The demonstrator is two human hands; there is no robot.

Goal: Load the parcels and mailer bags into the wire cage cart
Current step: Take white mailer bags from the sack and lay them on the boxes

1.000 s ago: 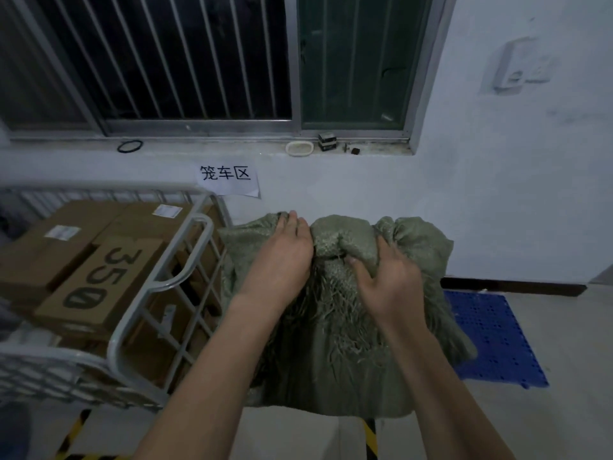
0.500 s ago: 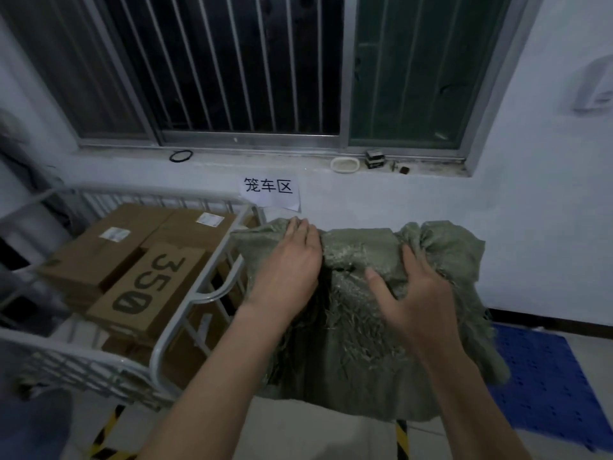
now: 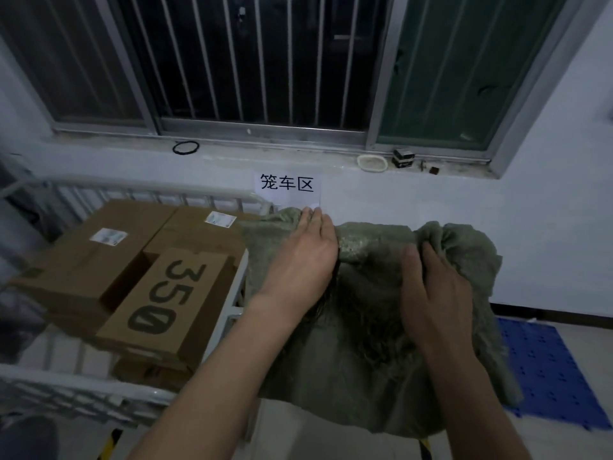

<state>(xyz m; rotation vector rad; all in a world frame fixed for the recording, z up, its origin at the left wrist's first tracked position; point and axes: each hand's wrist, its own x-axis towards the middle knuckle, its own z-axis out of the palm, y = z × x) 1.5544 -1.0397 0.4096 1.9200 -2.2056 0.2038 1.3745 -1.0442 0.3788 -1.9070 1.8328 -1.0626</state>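
A bulky green woven sack (image 3: 374, 353) hangs in front of me at chest height, its left corner over the right rail of the white wire cage cart (image 3: 232, 313). My left hand (image 3: 303, 257) grips the sack's top edge on the left. My right hand (image 3: 434, 293) clutches the bunched fabric on the right. Inside the cart lie brown cardboard parcels: one printed "350" (image 3: 166, 297) and two with white labels (image 3: 129, 237).
A barred window with a sill (image 3: 265, 154) holding small items runs along the white wall. A paper sign (image 3: 287, 187) hangs below it. A blue plastic pallet (image 3: 550, 373) lies on the floor at right. Yellow-black floor tape (image 3: 109, 446) shows below the cart.
The sack, held in both hands, has moved left and closer to the cart, so its left corner now overlaps the cart's right rail. My view has swung left and drawn nearer.
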